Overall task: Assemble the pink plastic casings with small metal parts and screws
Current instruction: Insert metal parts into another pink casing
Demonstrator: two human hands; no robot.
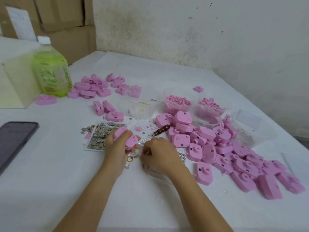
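My left hand [117,148] grips a pink plastic casing [128,139] just above the table. My right hand [158,153] lies beside it with fingers curled down over small clear and metal parts [132,159] on the table; what it pinches is hidden. An awl with a dark wooden handle [159,130] lies past my right hand, its metal tip pointing at the casing. A flat tray of small metal pieces [100,136] sits left of my left hand. A large heap of pink casings [225,148] spreads to the right.
A second group of pink casings [98,87] lies at the back left beside a green bottle [51,71]. Clear tubs of pink bits [178,102] and rings [142,108] stand in the middle. A phone [15,139] rests at the left edge. Cardboard boxes [63,17] are stacked behind.
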